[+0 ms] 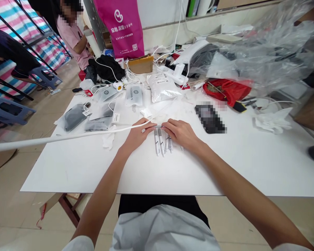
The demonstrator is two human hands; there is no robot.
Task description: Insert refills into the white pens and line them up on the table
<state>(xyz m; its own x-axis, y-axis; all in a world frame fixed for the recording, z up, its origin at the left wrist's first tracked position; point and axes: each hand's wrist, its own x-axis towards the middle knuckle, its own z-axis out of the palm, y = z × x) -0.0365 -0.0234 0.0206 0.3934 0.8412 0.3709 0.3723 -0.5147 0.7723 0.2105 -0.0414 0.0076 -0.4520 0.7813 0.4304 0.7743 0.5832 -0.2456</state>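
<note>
Above the middle of the white table (99,174), my left hand (139,134) and my right hand (180,134) meet with their fingertips close together. Between them they pinch a slim grey piece (158,126), lying crosswise; most of it is hidden by the fingers, so its kind does not show. Just below my fingertips several white-and-silver pens lie side by side on the table, among them a pen (157,144) at the left and another pen (161,143) beside it. My right hand partly covers the pens at the right.
A white cable (68,137) crosses in front at the left. Grey pouches (74,116) and a clear bag (163,87) lie beyond my hands. To the right are a phone (210,118), a red bag (227,91) and plastic wrapping (272,48). Other people sit at the far left.
</note>
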